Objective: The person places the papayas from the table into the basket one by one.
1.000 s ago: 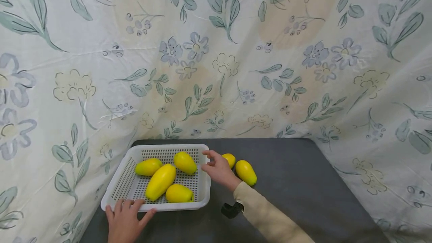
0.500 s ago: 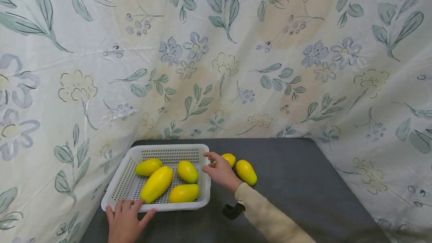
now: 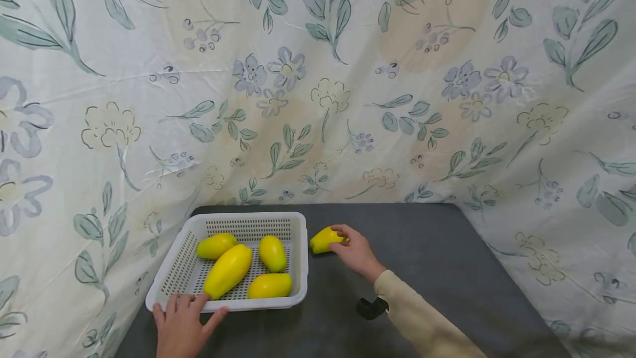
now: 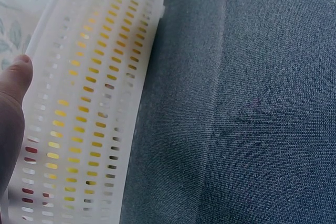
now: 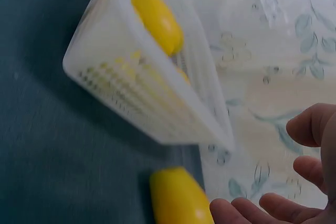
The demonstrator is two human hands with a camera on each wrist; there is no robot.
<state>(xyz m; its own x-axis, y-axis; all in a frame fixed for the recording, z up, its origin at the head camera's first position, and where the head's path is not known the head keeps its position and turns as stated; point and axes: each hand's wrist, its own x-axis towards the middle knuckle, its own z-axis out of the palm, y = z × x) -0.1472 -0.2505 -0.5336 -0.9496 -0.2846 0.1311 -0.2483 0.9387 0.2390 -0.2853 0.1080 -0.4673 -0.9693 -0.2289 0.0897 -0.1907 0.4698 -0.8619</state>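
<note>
Curling right hand around mango

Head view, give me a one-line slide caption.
Right hand touches a yellow fruit beside a white basket; left hand rests on its rim.

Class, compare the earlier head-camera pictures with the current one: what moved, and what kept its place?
The right hand moved from the white basket's right rim out over the table and now touches a yellow fruit there. Only one fruit shows outside the basket; before there were two. The fruits inside shifted and settled. The left hand stays on the basket's near rim, four fruits inside.
</note>
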